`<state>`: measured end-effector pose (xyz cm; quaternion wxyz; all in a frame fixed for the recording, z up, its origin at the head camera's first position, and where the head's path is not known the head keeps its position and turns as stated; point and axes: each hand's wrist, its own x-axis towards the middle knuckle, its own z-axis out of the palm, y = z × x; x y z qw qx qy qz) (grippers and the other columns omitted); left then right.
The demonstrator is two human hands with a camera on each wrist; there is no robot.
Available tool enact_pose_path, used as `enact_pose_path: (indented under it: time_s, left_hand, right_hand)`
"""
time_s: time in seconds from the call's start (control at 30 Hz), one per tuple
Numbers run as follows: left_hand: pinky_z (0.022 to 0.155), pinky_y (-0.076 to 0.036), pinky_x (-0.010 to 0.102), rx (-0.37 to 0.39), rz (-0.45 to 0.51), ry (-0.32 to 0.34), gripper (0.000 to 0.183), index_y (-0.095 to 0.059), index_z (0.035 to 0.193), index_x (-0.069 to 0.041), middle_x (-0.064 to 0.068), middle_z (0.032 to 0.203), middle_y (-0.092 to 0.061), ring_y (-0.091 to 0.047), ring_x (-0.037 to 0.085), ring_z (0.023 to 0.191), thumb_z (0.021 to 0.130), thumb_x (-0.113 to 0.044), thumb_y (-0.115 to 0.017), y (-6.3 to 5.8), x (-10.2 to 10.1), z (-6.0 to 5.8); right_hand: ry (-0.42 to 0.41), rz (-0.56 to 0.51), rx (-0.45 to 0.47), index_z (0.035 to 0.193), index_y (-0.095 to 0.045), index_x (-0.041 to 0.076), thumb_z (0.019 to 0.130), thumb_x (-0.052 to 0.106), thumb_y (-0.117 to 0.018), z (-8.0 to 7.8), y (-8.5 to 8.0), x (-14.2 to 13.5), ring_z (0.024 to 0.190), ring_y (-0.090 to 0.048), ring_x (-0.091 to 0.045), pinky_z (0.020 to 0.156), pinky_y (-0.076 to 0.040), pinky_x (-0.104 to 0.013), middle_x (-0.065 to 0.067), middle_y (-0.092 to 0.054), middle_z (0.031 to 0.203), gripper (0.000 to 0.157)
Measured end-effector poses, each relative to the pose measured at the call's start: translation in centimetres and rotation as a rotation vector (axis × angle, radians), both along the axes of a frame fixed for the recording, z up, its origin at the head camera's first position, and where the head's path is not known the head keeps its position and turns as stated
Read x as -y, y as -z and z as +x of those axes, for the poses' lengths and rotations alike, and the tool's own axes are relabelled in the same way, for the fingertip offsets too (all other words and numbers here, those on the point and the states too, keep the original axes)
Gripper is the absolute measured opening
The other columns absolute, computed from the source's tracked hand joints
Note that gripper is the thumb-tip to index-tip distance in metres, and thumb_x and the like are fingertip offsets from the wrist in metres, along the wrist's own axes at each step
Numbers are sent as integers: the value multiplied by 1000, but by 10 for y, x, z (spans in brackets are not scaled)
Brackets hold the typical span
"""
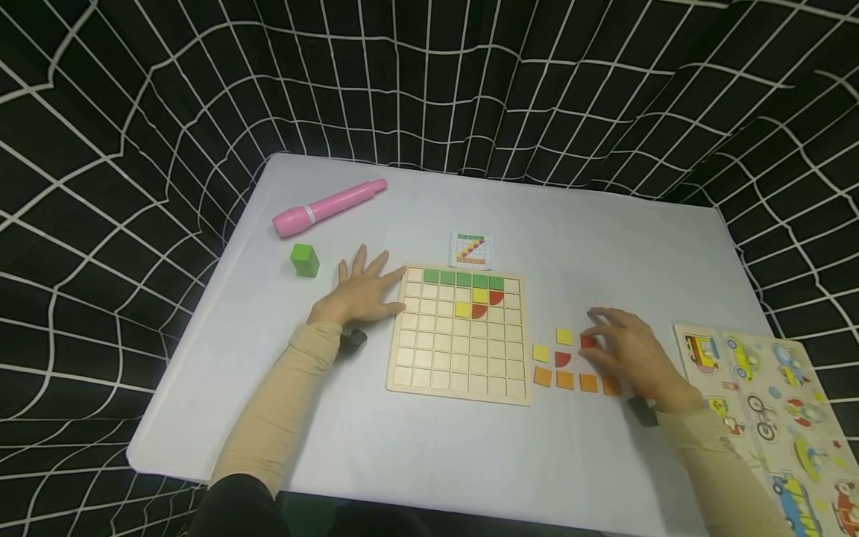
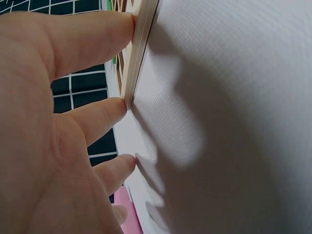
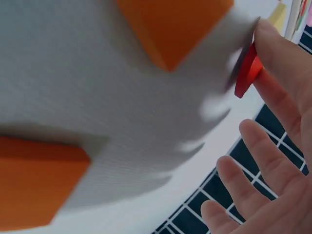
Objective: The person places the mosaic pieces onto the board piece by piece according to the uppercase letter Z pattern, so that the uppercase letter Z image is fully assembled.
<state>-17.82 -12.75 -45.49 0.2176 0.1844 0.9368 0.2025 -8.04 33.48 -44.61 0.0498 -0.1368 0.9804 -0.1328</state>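
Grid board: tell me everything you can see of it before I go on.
The grid board is pale and looks wooden, roughly square, with raised lines dividing it into small square cells. It lies flat on the white table. Its far row holds five green tiles; in the next two rows sit two yellow squares and two red quarter-rounds, stepped diagonally. The other cells look bare. The left grip touches its left edge.

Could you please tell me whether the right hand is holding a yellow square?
No, the right hand is pinching a red piece, as the right wrist view shows.
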Motion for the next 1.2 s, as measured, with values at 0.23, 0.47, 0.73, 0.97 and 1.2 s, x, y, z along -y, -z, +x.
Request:
enact_pose_path:
  time_s: [0.23, 0.47, 0.73, 0.97, 1.2]
  left_hand:
    - [122, 14, 76, -6, 6, 4, 79, -28, 165, -25, 15, 176, -1, 22, 46, 159, 97, -50, -59, 2, 0, -1]
    - [123, 14, 75, 3, -6, 2, 79, -28, 165, -26, 14, 177, 0, 23, 45, 159, 97, -52, -59, 3, 0, -1]
    - [123, 15, 74, 1, -3, 0, 79, -28, 164, -25, 14, 177, 0, 24, 44, 159, 97, -51, -59, 1, 0, -1]
    - [123, 15, 74, -3, 2, 2, 79, -28, 165, -25, 15, 177, 0, 24, 45, 159, 97, -51, -59, 2, 0, -1]
    - [123, 16, 74, -1, 8, -1, 78, -28, 164, -25, 14, 177, 0, 24, 45, 159, 97, -51, -59, 3, 1, -2]
  right_hand:
    - [16, -20, -28, 107, -77, 8, 86, 26, -84, -9, -7, 10, 140, -41, -47, 115, -32, -71, -23, -53, 149, 29]
    - [-36, -6, -82, 101, -78, 5, 83, 26, -86, -26, -15, 33, 139, -45, -47, 119, -27, -73, -23, -59, 144, 29]
    - [-72, 40, -81, 105, -78, 5, 87, 32, -82, -44, -19, 67, 144, -42, -48, 123, -22, -74, -21, -60, 146, 33]
    - [-148, 20, -89, 102, -78, 7, 86, 35, -83, -56, -15, 100, 144, -44, -48, 123, -21, -75, -19, -63, 143, 33]
    - [-247, 35, -105, 103, -79, 9, 85, 35, -84, -60, -11, 131, 142, -48, -48, 122, -26, -74, -16, -67, 139, 32]
